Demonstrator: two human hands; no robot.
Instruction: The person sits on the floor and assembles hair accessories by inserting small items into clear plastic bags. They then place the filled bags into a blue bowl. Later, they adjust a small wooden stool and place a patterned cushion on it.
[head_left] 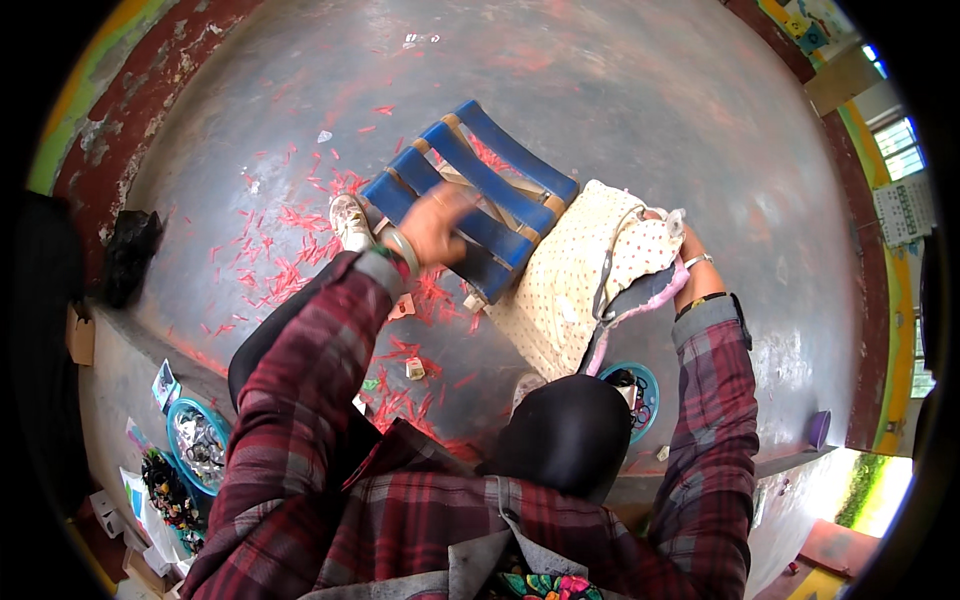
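Blurred by motion, my left hand (437, 222) is over a low stool (490, 180) with wide blue straps woven across a wooden frame; its fingers are too smeared to read. To the right, a cream cloth (560, 280) with small dots drapes over the stool's near right edge. My right hand (690, 258) is closed on the far right end of this cloth, next to a bunched clear plastic piece (675, 222). A pink edging (655, 300) and a dark lining show along the cloth's right side. The cloth hides part of my right fingers.
Red scraps (290, 250) litter the grey floor around the stool. A teal basin (640, 395) stands by my right knee, and another teal basin (195, 440) at the left. A black bag (132, 255) lies by the left wall. A purple container (820, 430) is at the far right.
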